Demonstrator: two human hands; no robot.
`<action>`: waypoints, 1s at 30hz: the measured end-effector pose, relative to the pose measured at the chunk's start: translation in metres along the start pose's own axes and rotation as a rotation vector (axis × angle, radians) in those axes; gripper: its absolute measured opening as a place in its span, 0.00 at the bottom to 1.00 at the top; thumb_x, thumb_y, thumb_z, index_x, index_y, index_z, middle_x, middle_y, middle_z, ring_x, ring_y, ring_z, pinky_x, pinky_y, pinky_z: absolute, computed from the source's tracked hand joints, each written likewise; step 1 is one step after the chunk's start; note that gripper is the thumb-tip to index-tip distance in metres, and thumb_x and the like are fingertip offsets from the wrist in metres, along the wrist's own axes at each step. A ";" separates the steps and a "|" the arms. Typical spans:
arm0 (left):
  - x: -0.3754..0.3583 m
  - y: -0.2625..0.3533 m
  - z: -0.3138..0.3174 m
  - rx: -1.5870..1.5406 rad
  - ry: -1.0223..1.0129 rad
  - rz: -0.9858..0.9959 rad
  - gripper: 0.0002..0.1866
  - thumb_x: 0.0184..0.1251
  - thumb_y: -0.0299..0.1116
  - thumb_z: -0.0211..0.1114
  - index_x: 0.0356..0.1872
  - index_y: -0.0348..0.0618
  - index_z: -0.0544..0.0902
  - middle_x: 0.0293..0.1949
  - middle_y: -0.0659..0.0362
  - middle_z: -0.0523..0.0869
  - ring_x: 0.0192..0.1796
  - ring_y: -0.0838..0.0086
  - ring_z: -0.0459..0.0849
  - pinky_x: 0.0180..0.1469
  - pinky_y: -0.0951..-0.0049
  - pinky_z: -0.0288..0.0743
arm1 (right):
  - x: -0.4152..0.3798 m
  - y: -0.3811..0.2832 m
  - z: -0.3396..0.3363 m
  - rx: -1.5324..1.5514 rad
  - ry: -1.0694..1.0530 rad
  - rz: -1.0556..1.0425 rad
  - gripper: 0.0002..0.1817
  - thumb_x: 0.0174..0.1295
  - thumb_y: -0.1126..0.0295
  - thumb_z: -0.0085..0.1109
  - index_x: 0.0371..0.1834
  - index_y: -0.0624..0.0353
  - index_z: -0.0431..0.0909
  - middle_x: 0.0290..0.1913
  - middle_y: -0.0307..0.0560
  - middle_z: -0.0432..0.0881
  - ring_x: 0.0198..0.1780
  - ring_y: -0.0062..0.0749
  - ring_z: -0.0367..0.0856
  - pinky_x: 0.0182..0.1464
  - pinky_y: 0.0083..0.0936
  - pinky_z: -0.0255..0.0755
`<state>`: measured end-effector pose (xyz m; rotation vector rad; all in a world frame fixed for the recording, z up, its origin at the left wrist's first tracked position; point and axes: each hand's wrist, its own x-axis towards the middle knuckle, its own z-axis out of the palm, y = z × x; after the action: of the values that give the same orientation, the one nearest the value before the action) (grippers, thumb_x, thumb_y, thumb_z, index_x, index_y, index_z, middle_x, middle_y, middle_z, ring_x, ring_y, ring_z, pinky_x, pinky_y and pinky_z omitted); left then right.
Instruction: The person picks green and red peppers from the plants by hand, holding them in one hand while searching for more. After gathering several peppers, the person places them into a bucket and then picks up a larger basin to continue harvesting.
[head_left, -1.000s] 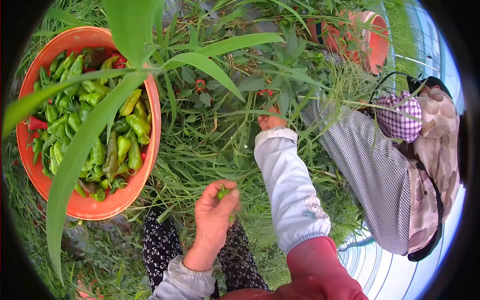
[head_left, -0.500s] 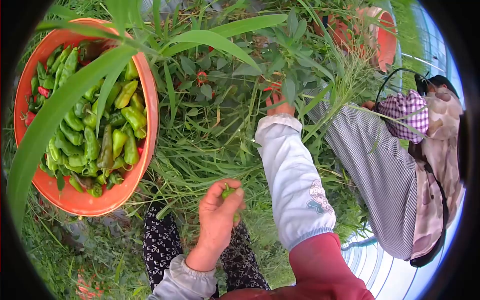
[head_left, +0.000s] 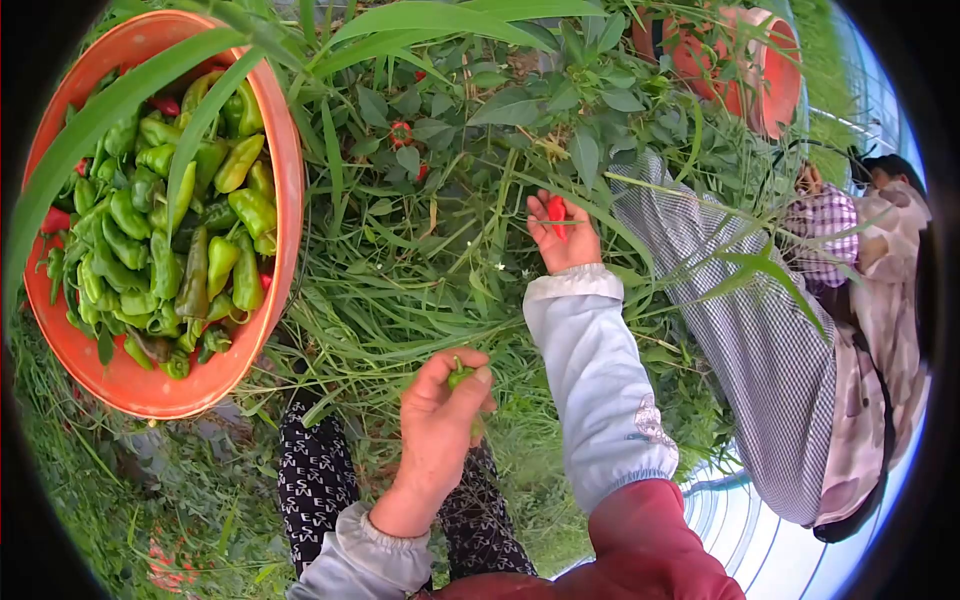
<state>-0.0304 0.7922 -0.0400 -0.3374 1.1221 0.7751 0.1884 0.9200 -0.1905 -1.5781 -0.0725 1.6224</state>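
My left hand (head_left: 436, 430) is closed around a green pepper (head_left: 460, 374), whose top shows between thumb and fingers; the rest is hidden in the fist. Palm up, my right hand (head_left: 568, 246) holds a red pepper (head_left: 557, 214) against its fingers, just in front of the leafy pepper plants (head_left: 520, 105). To the left stands an orange tub (head_left: 285, 235) heaped with mostly green peppers (head_left: 125, 215) and a few red ones. Long grass blades cross over the tub.
At the right, another person in checked trousers (head_left: 730, 290) is close to my right arm. An orange container (head_left: 775, 80) lies tipped at the upper right. Red peppers (head_left: 401, 133) hang among the leaves, and tall grass (head_left: 400, 290) covers the ground.
My right hand has drawn back out of the leaves and turned palm up, bringing the red pepper into plain view. My left hand keeps its grip on the green pepper.
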 end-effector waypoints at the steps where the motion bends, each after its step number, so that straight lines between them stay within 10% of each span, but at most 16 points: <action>1: 0.000 0.000 0.000 0.003 -0.005 0.009 0.06 0.64 0.28 0.60 0.41 0.44 0.78 0.31 0.63 0.79 0.29 0.82 0.77 0.18 0.85 0.65 | 0.000 -0.001 -0.002 0.015 -0.010 0.025 0.10 0.60 0.68 0.52 0.43 0.59 0.72 0.44 0.46 0.77 0.47 0.39 0.78 0.44 0.33 0.76; 19: -0.002 -0.002 0.000 -0.026 -0.026 -0.003 0.06 0.65 0.29 0.59 0.42 0.43 0.78 0.31 0.62 0.79 0.29 0.82 0.76 0.19 0.85 0.65 | -0.017 -0.004 -0.004 0.137 -0.014 -0.036 0.04 0.65 0.66 0.49 0.32 0.50 0.69 0.19 0.28 0.58 0.17 0.16 0.53 0.16 0.15 0.47; 30: -0.002 0.004 -0.003 -0.070 -0.026 -0.028 0.06 0.64 0.27 0.59 0.42 0.43 0.78 0.31 0.62 0.80 0.29 0.82 0.76 0.19 0.84 0.66 | -0.005 -0.003 0.010 -0.079 0.030 0.140 0.21 0.64 0.61 0.54 0.60 0.51 0.68 0.18 0.31 0.62 0.15 0.19 0.55 0.17 0.18 0.52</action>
<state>-0.0354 0.7921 -0.0393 -0.4003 1.0656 0.7934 0.1806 0.9242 -0.1832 -1.6996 -0.0104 1.7216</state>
